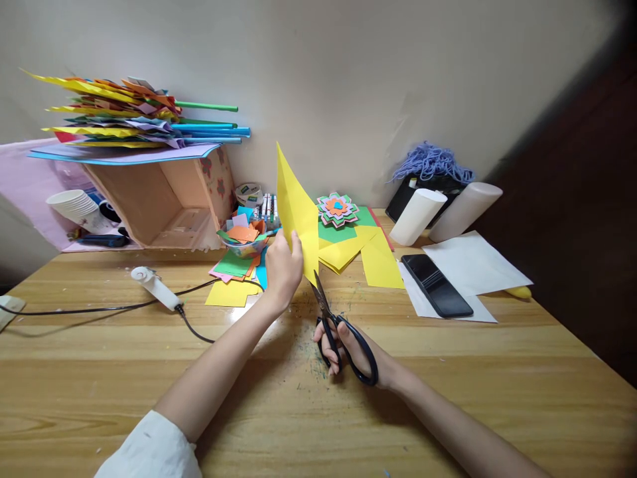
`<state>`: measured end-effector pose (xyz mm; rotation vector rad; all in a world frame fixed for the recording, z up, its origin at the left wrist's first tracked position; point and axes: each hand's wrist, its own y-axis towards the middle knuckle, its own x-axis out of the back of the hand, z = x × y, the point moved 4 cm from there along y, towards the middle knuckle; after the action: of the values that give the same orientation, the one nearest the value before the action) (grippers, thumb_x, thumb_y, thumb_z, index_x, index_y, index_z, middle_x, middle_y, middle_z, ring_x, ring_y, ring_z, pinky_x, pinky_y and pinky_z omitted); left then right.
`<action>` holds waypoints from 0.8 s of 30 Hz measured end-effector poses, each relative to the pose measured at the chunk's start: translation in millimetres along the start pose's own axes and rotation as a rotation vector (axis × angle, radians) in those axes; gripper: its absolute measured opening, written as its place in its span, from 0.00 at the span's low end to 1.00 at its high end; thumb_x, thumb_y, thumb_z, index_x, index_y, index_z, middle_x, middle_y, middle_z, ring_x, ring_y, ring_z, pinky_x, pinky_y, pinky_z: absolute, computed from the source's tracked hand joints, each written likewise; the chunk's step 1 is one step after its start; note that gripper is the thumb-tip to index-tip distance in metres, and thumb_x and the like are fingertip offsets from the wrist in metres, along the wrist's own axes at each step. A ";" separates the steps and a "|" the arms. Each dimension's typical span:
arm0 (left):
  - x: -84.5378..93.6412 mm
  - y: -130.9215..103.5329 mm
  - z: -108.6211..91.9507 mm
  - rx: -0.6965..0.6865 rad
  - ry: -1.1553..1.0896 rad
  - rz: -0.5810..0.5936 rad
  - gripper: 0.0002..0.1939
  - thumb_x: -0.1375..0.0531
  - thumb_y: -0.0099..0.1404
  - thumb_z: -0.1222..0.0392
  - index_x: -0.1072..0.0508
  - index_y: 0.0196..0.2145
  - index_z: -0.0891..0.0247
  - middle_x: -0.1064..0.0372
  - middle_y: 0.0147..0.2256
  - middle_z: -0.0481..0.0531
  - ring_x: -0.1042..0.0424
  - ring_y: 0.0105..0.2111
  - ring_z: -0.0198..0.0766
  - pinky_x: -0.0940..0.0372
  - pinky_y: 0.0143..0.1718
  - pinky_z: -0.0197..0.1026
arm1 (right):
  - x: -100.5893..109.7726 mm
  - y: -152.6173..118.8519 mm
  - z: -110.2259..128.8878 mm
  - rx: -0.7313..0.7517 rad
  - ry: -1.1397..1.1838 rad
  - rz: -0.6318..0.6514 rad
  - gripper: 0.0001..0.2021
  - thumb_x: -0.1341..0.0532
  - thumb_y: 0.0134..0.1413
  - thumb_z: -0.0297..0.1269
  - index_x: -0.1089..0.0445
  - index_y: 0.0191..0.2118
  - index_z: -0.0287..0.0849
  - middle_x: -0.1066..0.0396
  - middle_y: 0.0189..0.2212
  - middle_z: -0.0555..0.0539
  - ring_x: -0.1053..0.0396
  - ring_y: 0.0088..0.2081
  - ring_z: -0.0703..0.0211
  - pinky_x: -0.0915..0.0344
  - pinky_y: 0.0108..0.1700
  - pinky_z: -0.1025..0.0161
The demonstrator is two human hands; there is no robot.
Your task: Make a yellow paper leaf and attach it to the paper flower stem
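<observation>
My left hand (284,271) holds a creased sheet of yellow paper (296,209) upright above the table, pinched between thumb and fingers. In my right hand (343,345) is a pair of scissors (323,307) with black handles, my fingers through the loops. The blades point up and away from me, their tips at the lower corner of the yellow paper. Behind the paper lie more yellow sheets (383,260) and a layered paper flower (338,209) in pink, purple, orange and blue.
Left, a glue gun (156,289) with a black cord lies before an open box (149,206) topped with colourful paper crafts (124,113). A bowl of paper scraps (243,240) stands behind my left hand. Right are a phone (436,285), white paper (478,262) and white rolls (418,216).
</observation>
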<state>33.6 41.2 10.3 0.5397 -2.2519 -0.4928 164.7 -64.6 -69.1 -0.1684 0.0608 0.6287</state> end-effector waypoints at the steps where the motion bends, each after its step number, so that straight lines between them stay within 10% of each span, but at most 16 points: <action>1: 0.1 0.0 -0.2 0.000 0.003 0.001 0.15 0.56 0.66 0.57 0.33 0.37 0.66 0.28 0.33 0.61 0.28 0.33 0.46 0.39 0.33 0.40 | -0.1 -0.2 0.9 -0.006 -0.005 -0.002 0.31 0.58 0.48 0.66 0.41 0.36 0.39 0.45 0.19 0.56 0.43 0.18 0.69 0.37 0.25 0.65; 24: 0.2 0.3 0.0 0.007 0.022 0.008 0.15 0.56 0.66 0.57 0.33 0.36 0.66 0.28 0.31 0.60 0.28 0.31 0.45 0.40 0.30 0.39 | 2.6 1.1 -5.4 -0.017 -0.011 -0.038 0.32 0.57 0.44 0.69 0.42 0.33 0.40 0.46 0.17 0.57 0.44 0.16 0.70 0.42 0.20 0.69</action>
<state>33.4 41.3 10.6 0.5377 -2.2347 -0.4728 166.1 -63.2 -74.9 -0.1822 0.0414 0.5924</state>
